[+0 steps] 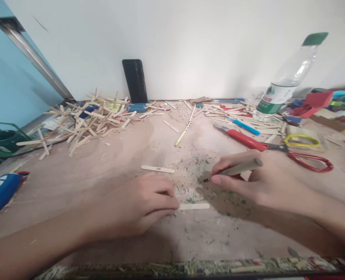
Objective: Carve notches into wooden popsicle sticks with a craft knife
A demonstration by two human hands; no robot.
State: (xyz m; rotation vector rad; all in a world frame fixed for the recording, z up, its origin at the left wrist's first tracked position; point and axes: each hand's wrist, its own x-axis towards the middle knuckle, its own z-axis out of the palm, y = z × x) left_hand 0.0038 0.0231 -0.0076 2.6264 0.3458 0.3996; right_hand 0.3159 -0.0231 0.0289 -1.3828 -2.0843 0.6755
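Note:
My left hand (155, 200) is closed on the left end of a pale wooden stick (194, 206), which lies flat on the table. To the right, my right hand (242, 175) is closed round a grey-brown pen-like tool (239, 167). Its dark tip points down and left, above the table and up and to the right of the stick. A second wooden stick (157, 169) with a small mark or hole at its middle lies just beyond my left hand.
Crossed sticks (93, 120) pile up at the back left, near a standing black phone (135, 81). Scissors (286, 147), a red-handled knife (245, 140), a blue pen (244, 126) and a tilted-looking bottle (280, 93) lie or stand at the right.

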